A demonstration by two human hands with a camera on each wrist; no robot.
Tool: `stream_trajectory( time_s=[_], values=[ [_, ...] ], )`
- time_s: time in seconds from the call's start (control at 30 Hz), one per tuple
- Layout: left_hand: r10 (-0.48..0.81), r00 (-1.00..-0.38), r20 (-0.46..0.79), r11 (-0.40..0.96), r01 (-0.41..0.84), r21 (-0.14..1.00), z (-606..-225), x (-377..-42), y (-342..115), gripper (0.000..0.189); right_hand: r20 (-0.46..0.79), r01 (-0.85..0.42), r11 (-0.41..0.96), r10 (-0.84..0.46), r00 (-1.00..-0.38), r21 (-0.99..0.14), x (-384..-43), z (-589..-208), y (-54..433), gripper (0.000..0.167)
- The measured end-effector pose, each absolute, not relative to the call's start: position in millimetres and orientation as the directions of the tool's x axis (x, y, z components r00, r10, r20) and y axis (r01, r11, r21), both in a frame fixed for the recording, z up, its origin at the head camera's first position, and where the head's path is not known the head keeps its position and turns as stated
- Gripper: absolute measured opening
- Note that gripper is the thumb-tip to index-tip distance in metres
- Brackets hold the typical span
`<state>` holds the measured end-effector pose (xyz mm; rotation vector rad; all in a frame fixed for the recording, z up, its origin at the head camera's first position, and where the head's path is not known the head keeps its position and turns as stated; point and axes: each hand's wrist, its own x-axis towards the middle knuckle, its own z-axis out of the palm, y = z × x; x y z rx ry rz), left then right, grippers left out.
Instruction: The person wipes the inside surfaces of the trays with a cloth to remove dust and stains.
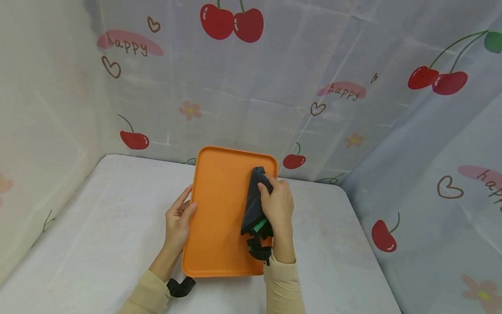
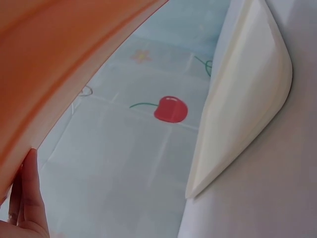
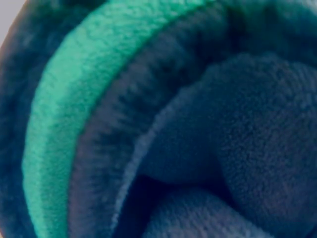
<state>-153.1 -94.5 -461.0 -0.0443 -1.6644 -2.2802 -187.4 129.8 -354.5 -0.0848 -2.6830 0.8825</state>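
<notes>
An orange tray [image 1: 219, 209] is raised with its inner face toward the head camera. My left hand [image 1: 178, 222] grips its left edge, thumb on the rim and fingers reaching behind. In the left wrist view, the fingers [image 2: 33, 188] touch the tray's underside. My right hand [image 1: 280, 205] pinches a folded dark grey cloth [image 1: 252, 209] against the tray's right half. A green strip [image 1: 259, 225] shows at the cloth's lower end. Seen close in the right wrist view, the fuzzy cloth [image 3: 183, 114] fills the frame and hides the fingers.
Below the orange tray, a white tray-like piece [image 2: 242, 104] lies on the white table [image 1: 117, 231], visible in the left wrist view. Curtains with cherry prints [image 1: 235, 87] enclose the table at the back and sides. Black mounts [image 1: 181, 288] sit at both wrists.
</notes>
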Motion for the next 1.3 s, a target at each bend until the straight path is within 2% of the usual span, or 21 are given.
stream_trajectory(
  time_s=[0.47,1.3],
  values=[
    [-0.219,-0.949,0.228,-0.318,0.290,0.903,-462.3,-154.0,-98.1,0.046,0.246,0.020,0.789,0.216,-0.945,-0.615,-183.0,-360.8,145.3,0.037],
    [-0.201,-0.957,0.207,-0.335,0.266,0.904,-460.4,-153.3,-96.7,0.047,0.346,-0.108,0.649,0.251,-0.904,-0.753,-182.0,-372.9,137.8,0.038]
  ],
)
